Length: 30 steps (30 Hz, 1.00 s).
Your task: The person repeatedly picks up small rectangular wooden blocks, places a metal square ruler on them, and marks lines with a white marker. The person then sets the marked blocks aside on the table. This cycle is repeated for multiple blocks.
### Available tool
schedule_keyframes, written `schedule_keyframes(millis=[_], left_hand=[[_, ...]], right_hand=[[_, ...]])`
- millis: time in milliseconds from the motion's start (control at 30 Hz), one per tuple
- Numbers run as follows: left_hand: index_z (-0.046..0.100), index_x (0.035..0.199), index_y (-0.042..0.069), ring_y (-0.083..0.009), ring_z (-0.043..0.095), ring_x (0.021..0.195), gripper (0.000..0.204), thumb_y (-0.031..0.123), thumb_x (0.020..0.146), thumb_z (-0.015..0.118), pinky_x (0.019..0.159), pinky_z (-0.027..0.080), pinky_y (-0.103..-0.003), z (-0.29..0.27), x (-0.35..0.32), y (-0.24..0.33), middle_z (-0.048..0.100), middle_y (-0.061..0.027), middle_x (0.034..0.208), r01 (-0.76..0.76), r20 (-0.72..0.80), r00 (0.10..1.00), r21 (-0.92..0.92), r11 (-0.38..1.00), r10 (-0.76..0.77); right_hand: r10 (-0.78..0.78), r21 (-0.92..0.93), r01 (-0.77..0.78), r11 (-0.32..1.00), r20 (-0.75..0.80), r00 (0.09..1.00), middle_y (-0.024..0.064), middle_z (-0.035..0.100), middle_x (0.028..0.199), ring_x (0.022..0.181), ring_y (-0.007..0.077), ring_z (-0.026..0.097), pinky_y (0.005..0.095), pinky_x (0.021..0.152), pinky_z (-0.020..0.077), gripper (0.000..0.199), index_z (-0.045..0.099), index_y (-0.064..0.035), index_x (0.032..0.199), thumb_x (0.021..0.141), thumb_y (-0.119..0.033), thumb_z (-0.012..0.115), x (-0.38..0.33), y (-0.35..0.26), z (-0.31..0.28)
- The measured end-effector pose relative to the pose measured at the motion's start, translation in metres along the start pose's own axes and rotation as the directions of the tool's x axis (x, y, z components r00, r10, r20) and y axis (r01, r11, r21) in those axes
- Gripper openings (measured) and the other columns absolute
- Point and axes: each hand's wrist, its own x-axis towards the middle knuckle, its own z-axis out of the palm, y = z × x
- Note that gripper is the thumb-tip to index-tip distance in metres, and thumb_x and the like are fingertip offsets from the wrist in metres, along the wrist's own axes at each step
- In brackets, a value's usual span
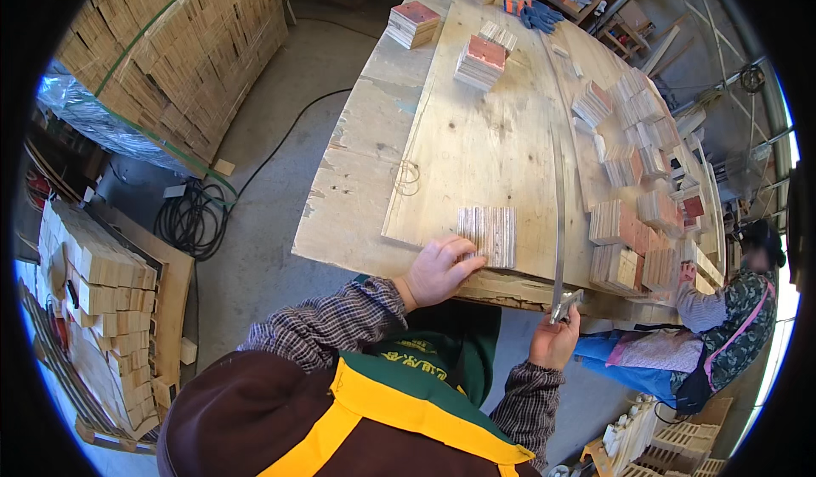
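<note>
My left hand point(439, 270) rests with its fingers on the near edge of a row of small plywood blocks point(489, 234) set on edge on the plywood worktable point(476, 137). My right hand point(554, 338) is below the table's near edge, closed around the metal end of a long thin strap point(558, 214) that runs away from me across the tabletop, just right of the blocks. My plaid sleeves and a brown and yellow vest fill the lower middle.
Stacks of small wooden blocks point(625, 243) crowd the table's right side, with more stacks point(481, 61) and blue gloves point(539, 16) farther back. Another person point(722, 324) sits at the right. Strapped block pallets point(170, 52) and coiled black cable point(191, 218) lie left on the floor.
</note>
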Motion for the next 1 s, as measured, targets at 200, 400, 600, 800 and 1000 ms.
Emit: schedule_keyframes(millis=[200,400,600,800,1000], left_hand=[[0.054,0.119,0.009,-0.0311,0.052,0.105,0.057,0.008,0.07,0.082,0.089,0.046,-0.041,-0.015,0.013,0.001,0.052,-0.0127,0.112,0.03,-0.05,0.998,-0.085,0.996,-0.034],[0.05,0.129,0.005,-0.0374,0.052,0.112,0.067,0.016,0.071,0.082,0.097,0.044,-0.044,-0.027,0.062,-0.014,0.054,-0.0168,0.121,0.196,0.226,0.956,-0.026,0.98,-0.186],[0.042,0.14,0.002,-0.0382,0.045,0.126,0.077,0.02,0.076,0.08,0.107,0.04,-0.042,-0.038,0.059,-0.028,0.046,-0.0207,0.137,0.289,0.523,0.821,-0.036,0.957,-0.228],[0.048,0.139,0.007,-0.0337,0.045,0.128,0.078,0.028,0.073,0.083,0.106,0.04,-0.043,-0.039,0.061,-0.014,0.044,-0.0181,0.142,-0.07,0.462,0.887,0.135,0.988,0.0],[0.047,0.14,0.009,-0.0342,0.043,0.131,0.086,0.035,0.067,0.084,0.104,0.039,-0.043,-0.035,0.098,0.0,0.044,-0.0138,0.144,-0.274,0.592,0.798,0.189,0.943,0.113]], right_hand=[[0.015,0.009,-0.015,1.0,0.016,1.0,0.0022,0.069,0.103,0.09,0.0126,0.065,0.0268,0.076,0.0517,0.016,0.061,-0.0045,0.108,0.099,-0.016,0.056,0.001,0.002,0.001],[0.013,0.061,-0.01,0.998,-0.043,0.999,0.0012,0.068,0.098,0.083,0.0117,0.063,0.0259,0.068,0.0495,0.014,0.06,-0.0054,0.106,0.099,-0.016,0.055,0.004,0.005,0.002],[0.008,0.124,0.005,0.992,-0.107,0.994,0.0007,0.066,0.092,0.078,0.0117,0.061,0.025,0.063,0.0476,0.011,0.06,-0.0056,0.103,0.099,-0.015,0.056,0.0,0.004,-0.003],[0.015,0.16,0.011,0.987,-0.16,0.987,0.0005,0.064,0.089,0.072,0.0111,0.058,0.025,0.06,0.0451,0.011,0.06,-0.0053,0.102,0.099,-0.014,0.055,-0.001,-0.001,-0.009],[0.038,0.224,-0.005,0.975,-0.142,0.989,0.0013,0.065,0.093,0.077,0.0113,0.059,0.0247,0.063,0.046,0.012,0.06,-0.0043,0.104,0.1,-0.014,0.054,0.003,0.0,-0.027]])
